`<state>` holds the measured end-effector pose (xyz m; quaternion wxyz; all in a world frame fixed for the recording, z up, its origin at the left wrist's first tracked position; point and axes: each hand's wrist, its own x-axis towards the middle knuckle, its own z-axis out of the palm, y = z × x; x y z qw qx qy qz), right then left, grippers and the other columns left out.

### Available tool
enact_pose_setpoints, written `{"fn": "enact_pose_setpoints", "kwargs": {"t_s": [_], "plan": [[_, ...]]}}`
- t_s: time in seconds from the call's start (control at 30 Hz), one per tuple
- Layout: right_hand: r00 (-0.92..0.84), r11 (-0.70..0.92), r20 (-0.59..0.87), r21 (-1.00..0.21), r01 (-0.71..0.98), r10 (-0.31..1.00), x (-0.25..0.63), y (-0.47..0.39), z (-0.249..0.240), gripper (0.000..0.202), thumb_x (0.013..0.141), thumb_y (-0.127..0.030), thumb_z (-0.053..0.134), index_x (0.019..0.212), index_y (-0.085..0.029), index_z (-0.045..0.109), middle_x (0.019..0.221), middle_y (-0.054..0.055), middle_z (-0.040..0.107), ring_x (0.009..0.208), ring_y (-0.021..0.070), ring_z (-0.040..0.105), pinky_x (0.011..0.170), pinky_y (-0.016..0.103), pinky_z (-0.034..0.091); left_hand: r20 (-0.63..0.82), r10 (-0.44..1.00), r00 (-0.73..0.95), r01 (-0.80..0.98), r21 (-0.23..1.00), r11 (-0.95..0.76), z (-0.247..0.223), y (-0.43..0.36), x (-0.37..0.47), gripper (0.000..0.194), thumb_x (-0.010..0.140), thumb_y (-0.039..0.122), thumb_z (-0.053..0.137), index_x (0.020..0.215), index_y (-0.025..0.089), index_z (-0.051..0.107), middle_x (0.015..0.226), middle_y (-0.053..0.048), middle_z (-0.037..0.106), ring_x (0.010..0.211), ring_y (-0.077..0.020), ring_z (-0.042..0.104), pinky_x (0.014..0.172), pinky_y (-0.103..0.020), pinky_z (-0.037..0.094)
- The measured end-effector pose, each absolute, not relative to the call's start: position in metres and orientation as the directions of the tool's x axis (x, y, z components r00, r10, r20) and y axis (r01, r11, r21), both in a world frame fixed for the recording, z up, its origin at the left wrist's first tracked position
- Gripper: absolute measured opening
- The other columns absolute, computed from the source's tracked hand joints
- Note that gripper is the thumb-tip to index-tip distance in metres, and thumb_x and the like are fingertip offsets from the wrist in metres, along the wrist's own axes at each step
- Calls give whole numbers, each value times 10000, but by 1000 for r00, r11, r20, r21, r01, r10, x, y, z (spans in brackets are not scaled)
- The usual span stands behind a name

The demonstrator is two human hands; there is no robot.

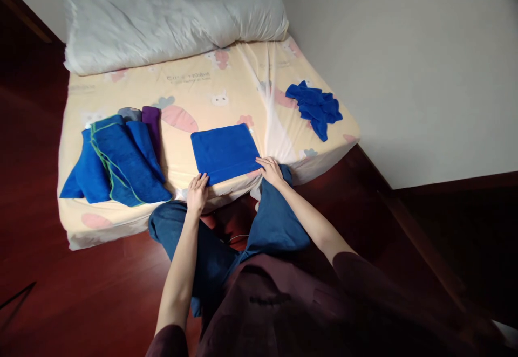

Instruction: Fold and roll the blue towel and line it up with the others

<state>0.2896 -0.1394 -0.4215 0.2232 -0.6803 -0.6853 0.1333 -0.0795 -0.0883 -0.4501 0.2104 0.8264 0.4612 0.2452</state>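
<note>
A blue cloth (225,152) lies flat as a neat rectangle near the front edge of the bed. My left hand (197,192) rests at its near left corner, fingers stretched out over the edge. At the near right corner, the fingertips of my right hand (271,170) touch the cloth, also extended. A faint crease runs along the cloth's near side. The undersides of both hands are hidden.
Left of the cloth is a pile of blue cloths (127,160), one with green edging, beside a purple cloth (151,125) and a grey one (130,113). A crumpled blue cloth (315,109) lies right. A pale quilt (174,17) covers the bed's (218,84) far end.
</note>
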Motion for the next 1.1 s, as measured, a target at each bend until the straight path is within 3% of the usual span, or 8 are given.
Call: {"fn": "enact_pose_setpoints", "kwargs": {"t_s": [0.23, 0.4, 0.7, 0.9, 1.1], "plan": [[9, 55, 130, -476, 878, 992, 291, -152, -419, 438, 935, -104, 530, 1289, -235, 753, 1429, 26, 676, 1266, 280, 587, 1121, 505, 447, 220, 848, 482, 652, 556, -515, -437, -100, -93, 520, 904, 122, 444, 1370, 185, 667, 1487, -106, 612, 1468, -304, 482, 1263, -565, 335], [6, 57, 122, -506, 861, 992, 295, -169, -422, 378, 896, -93, 606, 1182, -260, 789, 1334, 23, 736, 1207, 256, 633, 1098, 472, 486, 240, 844, 480, 610, 600, -518, -432, -115, -102, 517, 895, 123, 463, 1362, 196, 671, 1455, -90, 637, 1465, -278, 471, 1243, -521, 410], [52, 41, 159, -530, 847, 986, 297, -157, -427, 527, 786, 38, 579, 1192, -232, 777, 1271, 50, 738, 1226, 233, 618, 1136, 404, 487, 217, 906, 362, 618, 673, -408, -437, -105, -96, 482, 808, 109, 489, 1211, 203, 735, 1307, -105, 712, 1302, -318, 548, 1168, -559, 452], [150, -54, 134, -542, 839, 979, 298, -154, -429, 453, 858, -21, 562, 1188, -250, 772, 1223, 56, 702, 1160, 217, 642, 1058, 354, 532, 253, 918, 306, 677, 620, -396, -439, -102, -97, 396, 853, 157, 502, 1163, 216, 743, 1351, -138, 647, 1296, -334, 536, 1147, -551, 442], [218, -134, 91, -546, 827, 972, 297, -150, -426, 306, 928, -131, 593, 1174, -240, 740, 1243, 63, 685, 1110, 218, 651, 986, 324, 539, 259, 933, 250, 702, 615, -359, -442, -98, -94, 312, 941, 308, 524, 1162, 199, 715, 1319, -167, 610, 1297, -344, 524, 1150, -558, 426]]}}
